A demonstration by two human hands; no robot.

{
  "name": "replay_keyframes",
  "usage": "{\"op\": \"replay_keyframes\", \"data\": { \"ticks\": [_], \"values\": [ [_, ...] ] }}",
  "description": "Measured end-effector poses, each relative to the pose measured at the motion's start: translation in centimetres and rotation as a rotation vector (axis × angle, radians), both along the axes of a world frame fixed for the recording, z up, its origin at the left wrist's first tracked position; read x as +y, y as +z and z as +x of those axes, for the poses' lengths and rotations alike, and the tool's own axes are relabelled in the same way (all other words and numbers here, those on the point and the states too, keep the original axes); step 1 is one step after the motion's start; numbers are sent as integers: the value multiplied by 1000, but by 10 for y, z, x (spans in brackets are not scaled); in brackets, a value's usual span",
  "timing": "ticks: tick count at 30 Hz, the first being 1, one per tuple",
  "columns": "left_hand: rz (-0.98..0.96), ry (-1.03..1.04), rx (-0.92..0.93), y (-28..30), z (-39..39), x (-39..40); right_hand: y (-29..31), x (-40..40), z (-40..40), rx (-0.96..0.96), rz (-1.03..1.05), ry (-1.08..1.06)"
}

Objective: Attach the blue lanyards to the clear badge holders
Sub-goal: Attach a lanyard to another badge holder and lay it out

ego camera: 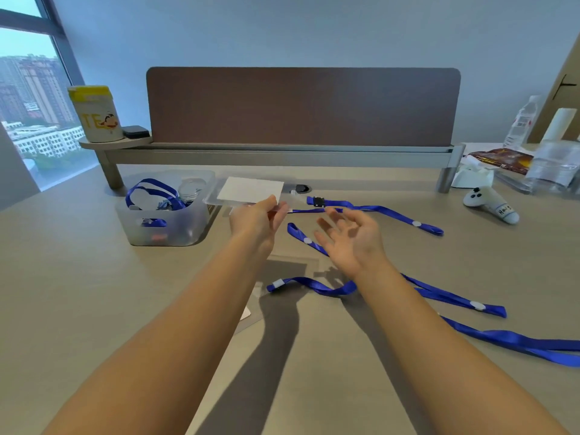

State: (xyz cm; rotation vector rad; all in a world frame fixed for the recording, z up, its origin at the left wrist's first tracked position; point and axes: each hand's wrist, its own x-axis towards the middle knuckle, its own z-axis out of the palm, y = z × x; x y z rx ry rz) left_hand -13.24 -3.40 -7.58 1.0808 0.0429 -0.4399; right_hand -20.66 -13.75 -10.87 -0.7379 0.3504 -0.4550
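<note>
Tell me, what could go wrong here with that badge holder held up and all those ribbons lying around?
The left hand pinches the clear badge holder only at one edge, so it may slip or tilt as the clip goes on. The open right hand hovers over crossed blue lanyards; it could grab the wrong strap or drag several together. One lanyard seems to run toward the desk's right side and might slide off.

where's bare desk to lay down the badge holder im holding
Bare desk lies left of the left hand, in front of the plastic bin. The near edge between the forearms is free too. Right of the right hand, blue lanyards crowd it.
</note>
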Motion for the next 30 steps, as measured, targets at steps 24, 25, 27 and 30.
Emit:
{"op": "replay_keyframes", "data": {
  "ticks": [24,25,27,30],
  "values": [
    [60,47,161,-43,81,-88,25,-149,52,240,-190,-737],
    [69,72,164,-50,87,-83,15,-145,60,262,-160,-701],
    [135,132,182,-61,98,-72,-8,-137,74,320,-100,-618],
    [180,211,235,-77,116,-54,-38,-127,92,401,-3,-484]
  ]
}}
